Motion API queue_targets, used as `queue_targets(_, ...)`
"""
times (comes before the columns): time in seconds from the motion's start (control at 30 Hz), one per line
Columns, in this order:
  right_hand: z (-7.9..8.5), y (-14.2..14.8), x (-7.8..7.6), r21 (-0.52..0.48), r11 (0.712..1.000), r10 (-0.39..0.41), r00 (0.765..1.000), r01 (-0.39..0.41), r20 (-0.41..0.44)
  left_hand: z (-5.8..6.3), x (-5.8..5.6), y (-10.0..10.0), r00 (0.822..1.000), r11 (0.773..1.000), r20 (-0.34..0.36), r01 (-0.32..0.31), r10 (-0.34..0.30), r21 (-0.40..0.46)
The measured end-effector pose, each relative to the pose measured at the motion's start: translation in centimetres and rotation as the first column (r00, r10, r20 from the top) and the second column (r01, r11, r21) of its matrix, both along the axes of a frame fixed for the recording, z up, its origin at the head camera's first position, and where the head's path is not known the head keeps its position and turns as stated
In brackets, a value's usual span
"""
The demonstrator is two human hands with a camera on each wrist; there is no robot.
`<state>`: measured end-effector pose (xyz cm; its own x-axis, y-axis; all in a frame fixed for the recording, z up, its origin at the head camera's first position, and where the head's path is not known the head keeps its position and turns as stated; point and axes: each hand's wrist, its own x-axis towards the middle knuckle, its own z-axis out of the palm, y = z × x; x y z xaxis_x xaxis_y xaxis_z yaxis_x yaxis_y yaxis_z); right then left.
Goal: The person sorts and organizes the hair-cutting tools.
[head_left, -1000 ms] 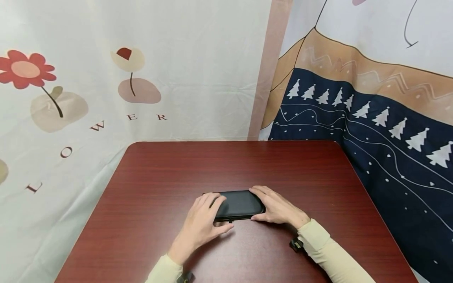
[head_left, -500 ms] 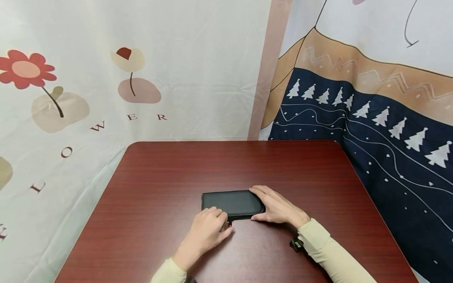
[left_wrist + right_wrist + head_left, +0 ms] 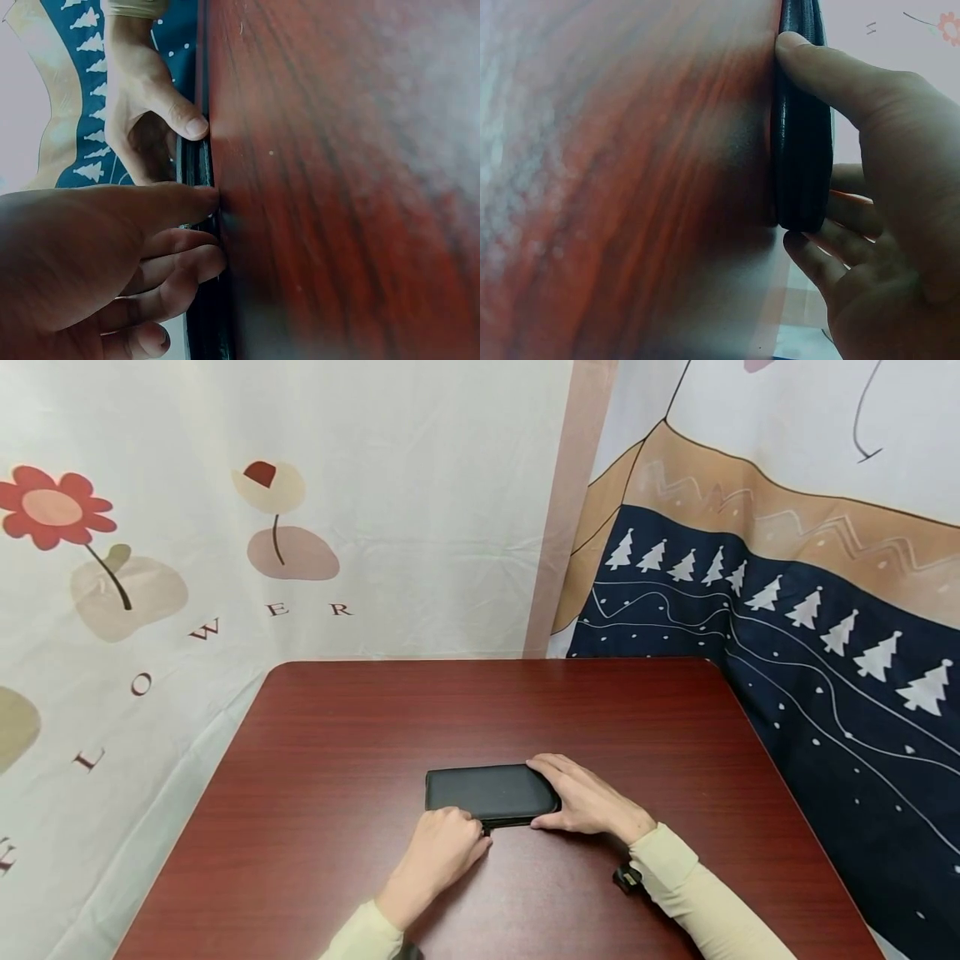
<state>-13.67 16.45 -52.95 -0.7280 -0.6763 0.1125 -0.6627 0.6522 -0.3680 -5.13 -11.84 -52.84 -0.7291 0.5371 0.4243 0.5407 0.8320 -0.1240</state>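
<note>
A black zippered case (image 3: pixel 491 793) with a smooth leather-like cover lies flat near the middle of the table. My right hand (image 3: pixel 588 802) grips its rounded right end, fingers along the far side and thumb on the near edge. The right wrist view shows the case's thick side wall (image 3: pixel 802 157) and zipper teeth (image 3: pixel 808 26) close to that thumb. At the near edge my left hand (image 3: pixel 442 852) pinches the zipper pull (image 3: pixel 487 832) between thumb and curled fingers. Those fingers (image 3: pixel 187 266) mostly cover the pull in the left wrist view.
The dark red wooden table (image 3: pixel 360 718) has rounded far corners. Behind it hangs a pale curtain (image 3: pixel 427 510) with printed flowers and letters. A navy printed cloth (image 3: pixel 750 652) with white trees hangs along the right side.
My left hand has come off the top of the case, moved down to its near edge and closed on the zipper pull. The right hand and the case have stayed in place.
</note>
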Motion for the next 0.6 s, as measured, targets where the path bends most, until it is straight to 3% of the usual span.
queue_targets(0.37,-0.02,-0.13,-0.04,-0.002,1.000,-0.002,1.000,0.002,0.000,0.65,-0.11,0.60,0.999,0.999,0.033,-0.024,0.023,0.025)
queue_targets(0.6,-0.09,-0.08,-0.10,-0.003,1.000,0.000,1.000,0.000,0.000,0.25,-0.22,0.40,0.998,0.999,0.062,-0.010,0.007,0.043)
